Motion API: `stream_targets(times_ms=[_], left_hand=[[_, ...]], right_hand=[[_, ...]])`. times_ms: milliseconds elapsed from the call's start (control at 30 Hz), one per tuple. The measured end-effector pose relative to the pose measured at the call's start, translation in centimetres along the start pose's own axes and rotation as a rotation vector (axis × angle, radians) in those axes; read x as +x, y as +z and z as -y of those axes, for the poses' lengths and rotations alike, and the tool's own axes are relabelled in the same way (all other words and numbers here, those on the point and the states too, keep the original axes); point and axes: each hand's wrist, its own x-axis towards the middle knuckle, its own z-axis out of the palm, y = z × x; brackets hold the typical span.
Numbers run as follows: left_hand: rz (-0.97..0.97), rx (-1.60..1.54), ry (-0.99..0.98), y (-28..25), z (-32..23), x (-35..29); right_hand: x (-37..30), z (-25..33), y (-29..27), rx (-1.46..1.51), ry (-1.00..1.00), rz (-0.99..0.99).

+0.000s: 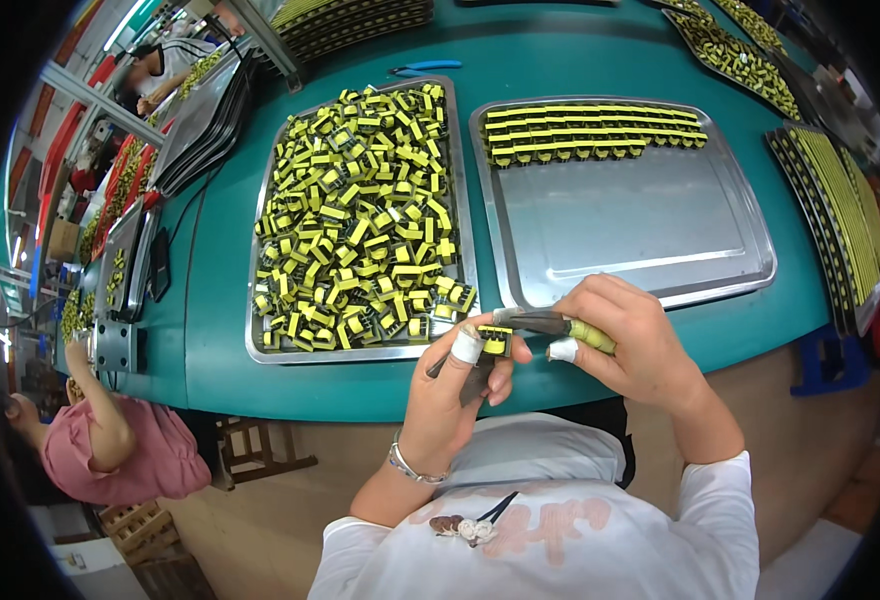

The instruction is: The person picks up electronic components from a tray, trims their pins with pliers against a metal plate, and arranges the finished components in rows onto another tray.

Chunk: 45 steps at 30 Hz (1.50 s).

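Note:
My left hand [438, 405] pinches a small yellow-and-black transformer [496, 342] between thumb and fingers, above the front edge of the table. White tape wraps its thumb, and a dark grey piece that I cannot make out shows beneath the fingers. My right hand [628, 330], also taped at a fingertip, grips a dark pointed tool [592, 338] with a yellow-green wrapped handle. The tool's dark end reaches the transformer's upper side; its exact kind is partly hidden by the fingers. Loose transformers [360, 220] fill the metal tray [468, 215] beyond my left hand.
To the right, another metal tray [640, 225] bears neat rows of transformers [590, 130] along its far side. Blue-handled pliers [426, 68] lie behind the trays. Stacked full trays [828, 225] stand at the right edge. A person in pink [125, 445] works at the left.

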Motion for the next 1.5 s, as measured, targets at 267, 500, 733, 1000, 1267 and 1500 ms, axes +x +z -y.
stream_targets(times_ms=[267,500,733,1000,1267,1500], left_hand=[[-0.042,0.037,-0.017,0.0,0.1,0.2],[-0.064,0.068,-0.018,0.1,0.4,0.3],[-0.085,0.105,-0.028,0.2,0.5,0.4],[-0.093,0.210,-0.016,0.8,0.6,0.2],[-0.024,0.337,-0.082,0.6,0.6,0.2],[-0.035,0.341,-0.065,0.5,0.8,0.3]], right_hand=[[0.1,-0.7,-0.4,-0.003,0.003,0.065],[0.3,-1.3,-0.3,0.052,0.010,0.077],[0.5,-1.2,-0.7,0.012,-0.030,0.071],[1.1,-0.9,-3.1,-0.280,-0.244,0.162],[1.5,-1.2,-4.5,-0.376,-0.370,0.246],[1.2,-1.5,-4.1,-0.501,-0.449,0.192]])
